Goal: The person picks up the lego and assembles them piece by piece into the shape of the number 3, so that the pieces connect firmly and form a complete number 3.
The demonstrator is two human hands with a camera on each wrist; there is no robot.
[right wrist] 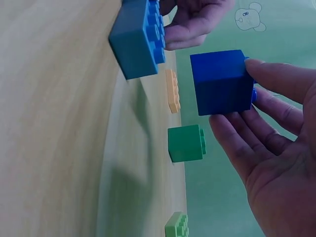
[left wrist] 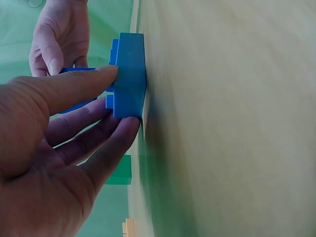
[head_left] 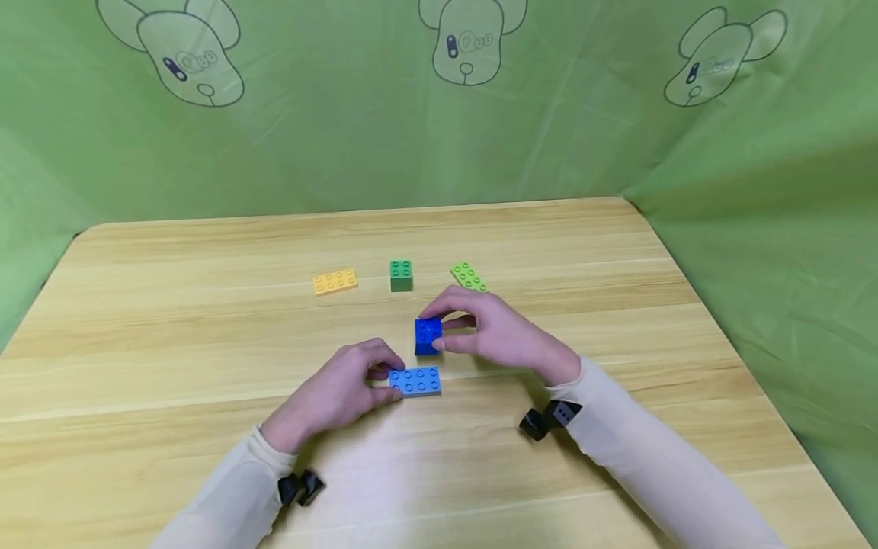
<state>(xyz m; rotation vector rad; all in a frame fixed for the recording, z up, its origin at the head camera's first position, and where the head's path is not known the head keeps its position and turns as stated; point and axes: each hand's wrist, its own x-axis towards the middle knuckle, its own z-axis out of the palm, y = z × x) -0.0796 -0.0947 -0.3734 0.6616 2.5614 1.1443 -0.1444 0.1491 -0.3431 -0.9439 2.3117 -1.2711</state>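
Behind the wood-grain table (head_left: 171,328) we see a green curtain (head_left: 343,145) with cartoon heads (head_left: 468,53); their lettering (head_left: 475,41) we can't quite read.

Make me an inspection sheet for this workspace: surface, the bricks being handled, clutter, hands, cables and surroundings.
Surface: table with a light wood grain.
Job's things: light blue brick, two-by-four studs, facing up; dark blue brick, two-by-two, raised off the table and apart from the light blue one.
Clutter: farther back, left to right, a yellow-orange brick, a green brick and a lime brick.
Hands: left hand grips the light blue brick; right hand pinches the dark blue brick.
Cables: nothing seen.
Surroundings: green fabric with printed cartoon animal heads.
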